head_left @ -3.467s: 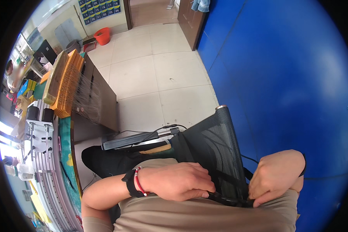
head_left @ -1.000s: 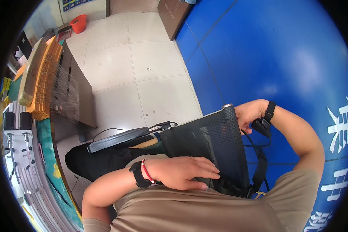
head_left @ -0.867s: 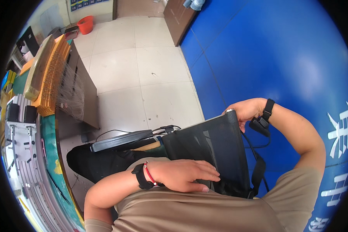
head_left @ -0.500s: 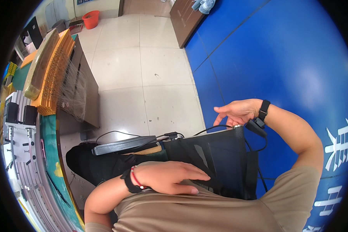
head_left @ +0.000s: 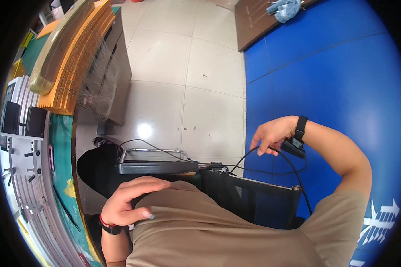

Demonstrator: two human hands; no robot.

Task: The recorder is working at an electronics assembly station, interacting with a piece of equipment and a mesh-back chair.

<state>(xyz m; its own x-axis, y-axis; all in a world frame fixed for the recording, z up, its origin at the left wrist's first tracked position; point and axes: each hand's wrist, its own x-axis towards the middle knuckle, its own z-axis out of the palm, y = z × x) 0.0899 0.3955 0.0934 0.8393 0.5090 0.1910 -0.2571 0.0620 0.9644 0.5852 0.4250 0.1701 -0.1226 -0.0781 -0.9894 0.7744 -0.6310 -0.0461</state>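
Note:
At the right, my right hand [head_left: 272, 135] is closed on a black cable [head_left: 297, 171], which passes by its fingertips in an arc. A black device [head_left: 294, 147] is strapped to the right wrist; a thinner cord loops below it. Under the hand stretches the black mesh back of a chair [head_left: 240, 196] with a metal-tipped rail. My left hand [head_left: 129, 200] is held beside my shirt front, empty, thumb and fingers apart. It is nearest to the chair's dark padded armrest [head_left: 160, 167]. A black band and a red bracelet circle that wrist.
On the left, a green-topped workbench [head_left: 61, 147] carries white machine rails [head_left: 24, 178] and a stack of orange strips [head_left: 71, 89]. A wall with a blue lower part [head_left: 325, 80] rises at the right. A brown door [head_left: 258, 22] stands at the back beyond the tiled floor [head_left: 165, 89].
My right hand has closed on the black cable and lifted an arc of it. My left hand has moved left, away from the chair back. The whole view has shifted.

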